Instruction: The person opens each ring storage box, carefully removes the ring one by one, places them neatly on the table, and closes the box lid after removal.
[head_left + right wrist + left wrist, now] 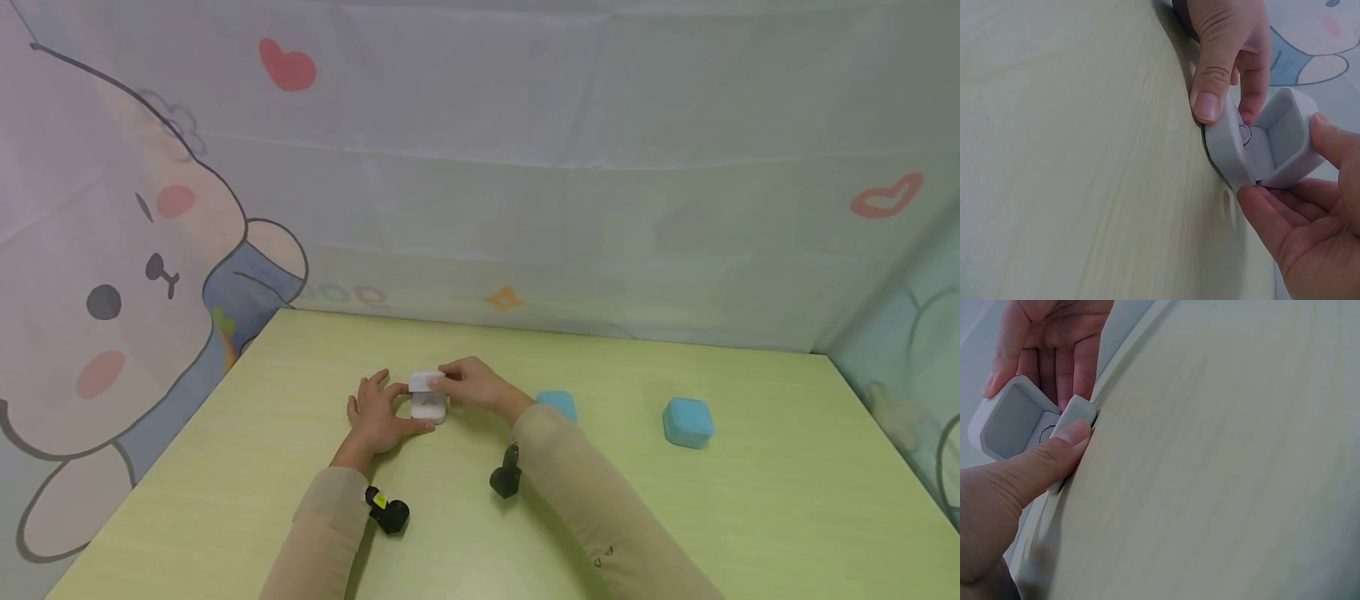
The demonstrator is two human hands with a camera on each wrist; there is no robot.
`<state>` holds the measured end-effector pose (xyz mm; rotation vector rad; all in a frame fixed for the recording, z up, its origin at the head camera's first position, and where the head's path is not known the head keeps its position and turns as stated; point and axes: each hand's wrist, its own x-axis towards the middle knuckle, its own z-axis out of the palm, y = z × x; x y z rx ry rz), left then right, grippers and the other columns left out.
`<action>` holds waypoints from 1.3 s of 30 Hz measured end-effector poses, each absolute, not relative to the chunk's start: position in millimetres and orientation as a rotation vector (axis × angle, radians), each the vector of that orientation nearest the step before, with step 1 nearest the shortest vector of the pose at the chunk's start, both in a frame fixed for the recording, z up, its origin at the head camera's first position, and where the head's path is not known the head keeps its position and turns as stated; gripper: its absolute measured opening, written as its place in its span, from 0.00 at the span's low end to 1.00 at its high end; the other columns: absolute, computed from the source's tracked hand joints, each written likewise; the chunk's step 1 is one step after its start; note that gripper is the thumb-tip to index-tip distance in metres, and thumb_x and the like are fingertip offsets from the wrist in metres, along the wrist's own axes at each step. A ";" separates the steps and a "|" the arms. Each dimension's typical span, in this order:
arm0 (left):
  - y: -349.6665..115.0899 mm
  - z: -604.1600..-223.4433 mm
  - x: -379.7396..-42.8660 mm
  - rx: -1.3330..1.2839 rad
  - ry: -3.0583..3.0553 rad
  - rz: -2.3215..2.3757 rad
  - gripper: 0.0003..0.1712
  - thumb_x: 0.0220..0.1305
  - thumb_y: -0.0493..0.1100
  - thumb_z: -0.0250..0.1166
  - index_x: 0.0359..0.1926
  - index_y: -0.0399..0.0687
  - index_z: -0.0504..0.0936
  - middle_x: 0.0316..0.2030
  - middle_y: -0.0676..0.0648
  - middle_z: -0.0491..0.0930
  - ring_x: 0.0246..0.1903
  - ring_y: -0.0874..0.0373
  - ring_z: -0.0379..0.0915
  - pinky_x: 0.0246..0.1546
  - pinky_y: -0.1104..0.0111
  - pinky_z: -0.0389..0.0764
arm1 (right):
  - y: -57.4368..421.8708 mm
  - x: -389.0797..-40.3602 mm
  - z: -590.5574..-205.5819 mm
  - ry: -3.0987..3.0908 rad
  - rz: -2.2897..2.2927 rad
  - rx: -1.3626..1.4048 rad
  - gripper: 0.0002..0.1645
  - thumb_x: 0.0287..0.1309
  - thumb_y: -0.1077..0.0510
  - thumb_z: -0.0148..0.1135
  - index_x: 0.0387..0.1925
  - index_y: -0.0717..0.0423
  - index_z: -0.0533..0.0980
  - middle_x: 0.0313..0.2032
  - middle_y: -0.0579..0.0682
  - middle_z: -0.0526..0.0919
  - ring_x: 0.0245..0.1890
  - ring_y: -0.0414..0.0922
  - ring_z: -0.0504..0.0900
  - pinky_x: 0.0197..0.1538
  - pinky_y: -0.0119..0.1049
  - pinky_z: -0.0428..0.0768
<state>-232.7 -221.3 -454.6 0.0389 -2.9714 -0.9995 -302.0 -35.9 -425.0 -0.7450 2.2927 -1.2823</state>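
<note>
A white ring box stands on the table with its lid raised. Inside it, a thin silver ring sits upright in the padding. My left hand holds the base from the left, the thumb pressed on its front edge and a finger at the far side. From the right, my right hand pinches the lid, its thumb on the lid's rim and the other fingers behind it.
A blue box lies partly hidden behind my right forearm. Farther right on the pale wooden table sits a second blue box. A printed cloth hangs along the table's back edge.
</note>
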 end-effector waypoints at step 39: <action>-219.8 -453.1 -230.4 0.069 -2.957 -1.033 0.37 0.45 0.57 0.75 0.54 0.47 0.76 0.72 0.36 0.45 0.71 0.33 0.29 0.64 0.36 0.32 | -44.5 -294.3 -420.0 2.263 -1.431 -0.427 0.33 0.67 0.42 0.49 0.58 0.66 0.72 0.52 0.60 0.80 0.49 0.51 0.81 0.42 0.37 0.84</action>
